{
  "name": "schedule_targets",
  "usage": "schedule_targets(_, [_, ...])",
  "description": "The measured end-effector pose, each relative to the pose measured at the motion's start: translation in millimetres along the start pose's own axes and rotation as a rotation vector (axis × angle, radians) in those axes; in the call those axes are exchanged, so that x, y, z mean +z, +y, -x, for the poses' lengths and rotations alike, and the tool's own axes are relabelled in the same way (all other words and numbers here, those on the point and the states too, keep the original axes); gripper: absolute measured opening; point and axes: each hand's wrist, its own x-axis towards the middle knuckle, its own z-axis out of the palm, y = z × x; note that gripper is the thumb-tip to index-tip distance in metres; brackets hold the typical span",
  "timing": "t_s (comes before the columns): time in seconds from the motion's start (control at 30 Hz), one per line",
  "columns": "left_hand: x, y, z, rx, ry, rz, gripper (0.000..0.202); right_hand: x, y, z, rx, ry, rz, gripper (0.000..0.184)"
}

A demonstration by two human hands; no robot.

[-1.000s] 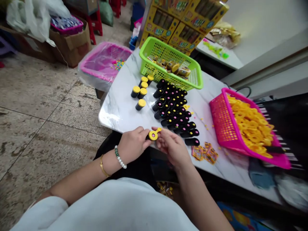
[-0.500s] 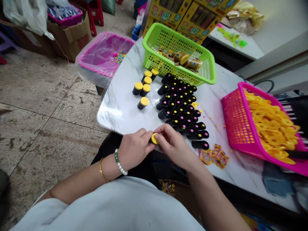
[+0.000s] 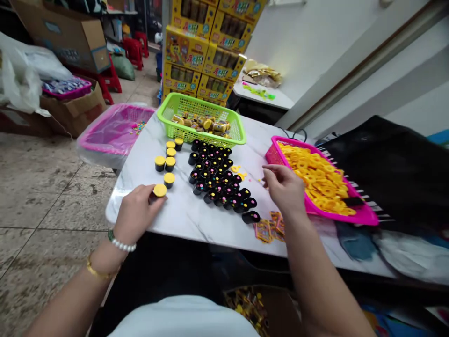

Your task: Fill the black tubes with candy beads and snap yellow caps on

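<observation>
My left hand [image 3: 137,213] is closed round a small black tube with a yellow cap [image 3: 159,191], resting it on the white marble table [image 3: 196,217] just below several other capped tubes [image 3: 167,159]. My right hand [image 3: 285,187] hovers, fingers loosely curled with nothing seen in them, beside the near rim of a pink basket [image 3: 336,213] heaped with yellow caps [image 3: 321,180]. Between the hands stands a block of several uncapped black tubes [image 3: 220,180] with coloured beads inside.
A green basket [image 3: 201,119] of wrapped items sits at the table's back. A plastic-lined pink basket [image 3: 114,133] stands to the left, off the table. Small orange packets [image 3: 270,229] lie near the front edge. Yellow cartons [image 3: 206,51] are stacked behind; a black bag [image 3: 389,168] lies right.
The hands were together pressing a yellow cap on a tube. Now they have parted: the left carried the capped tube left to the table, the right moved toward the pink basket.
</observation>
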Motion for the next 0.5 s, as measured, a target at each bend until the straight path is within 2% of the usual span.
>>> schedule_targets(0.03, [-0.8,-3.6,-8.6,-0.020,-0.024,-0.027,0.013,2.0,17.6,-17.7,0.037,-0.087,0.117,0.030])
schedule_targets(0.1, [-1.3,-5.7,-17.7,-0.059,-0.062,-0.041,0.018,12.7,46.1,-40.0,0.051,-0.189,0.159,0.030])
schedule_targets(0.17, [0.0,-0.8,-14.8,-0.088,-0.010,-0.025,0.035,25.9,62.6,-46.0,0.040,-0.264,0.145,0.035])
schedule_targets(0.23, [3.7,11.4,-2.8,-0.089,0.119,-0.013,0.043,35.8,68.9,-44.0,-0.005,-0.318,0.156,0.039])
schedule_targets(0.3, [10.3,29.3,11.9,-0.031,0.199,0.010,0.033,41.2,70.2,-42.5,-0.087,-0.360,0.217,0.038])
schedule_targets(0.4, [24.0,57.7,25.3,0.119,0.130,0.091,0.020,42.1,69.9,-46.8,-0.172,-0.386,0.303,0.034])
schedule_targets(0.5, [33.4,74.8,23.0,0.174,0.075,0.164,0.017,31.9,66.5,-47.9,-0.169,-0.296,0.305,0.027])
